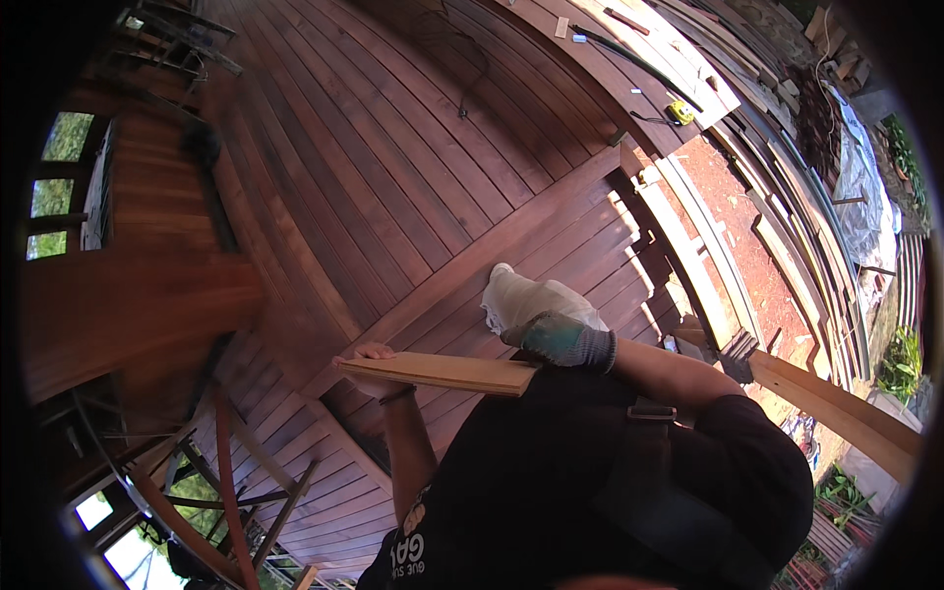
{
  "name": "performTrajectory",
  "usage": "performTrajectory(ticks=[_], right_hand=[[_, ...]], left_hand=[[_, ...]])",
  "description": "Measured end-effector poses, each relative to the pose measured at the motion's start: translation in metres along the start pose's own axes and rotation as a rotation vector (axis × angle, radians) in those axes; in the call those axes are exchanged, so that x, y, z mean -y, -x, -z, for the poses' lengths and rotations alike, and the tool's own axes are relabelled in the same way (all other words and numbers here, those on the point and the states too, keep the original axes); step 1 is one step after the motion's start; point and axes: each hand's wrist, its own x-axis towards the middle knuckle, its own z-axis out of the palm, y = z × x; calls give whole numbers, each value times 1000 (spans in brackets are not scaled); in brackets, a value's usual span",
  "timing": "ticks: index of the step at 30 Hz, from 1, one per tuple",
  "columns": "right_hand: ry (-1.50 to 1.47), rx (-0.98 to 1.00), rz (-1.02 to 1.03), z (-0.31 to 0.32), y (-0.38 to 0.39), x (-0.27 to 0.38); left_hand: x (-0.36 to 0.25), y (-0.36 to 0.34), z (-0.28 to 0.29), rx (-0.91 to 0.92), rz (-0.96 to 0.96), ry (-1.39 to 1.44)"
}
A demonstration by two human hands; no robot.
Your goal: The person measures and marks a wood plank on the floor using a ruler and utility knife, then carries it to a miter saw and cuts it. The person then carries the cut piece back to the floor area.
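My left hand (370, 355), bare, is closed around the far left end of a flat, light-brown wooden board (442, 372). The board runs across the front of my black shirt, its right end close to my body. My right hand (557, 337) wears a teal-and-grey work glove and sits just beyond that right end, against a whitish cloth-like shape (536, 298). Whether this shape is clothing on my leg or a loose cloth I cannot tell. The right fingers are mostly hidden.
Reddish-brown deck planks (364, 147) spread ahead, crossed by a border plank (472, 258). At upper right, a yellow tape measure (679, 112) lies on a sunlit board. Long timbers (801, 285) lie along the right side. A wooden beam (836, 398) juts out at lower right.
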Motion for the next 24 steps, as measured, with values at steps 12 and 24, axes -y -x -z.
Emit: performTrajectory(ticks=[12,24], right_hand=[[241,-114,334,96,-20,110],[-250,-325,451,97,13,97]], left_hand=[[-133,-106,-107,407,170,119],[-123,-171,-202,658,213,-27]])
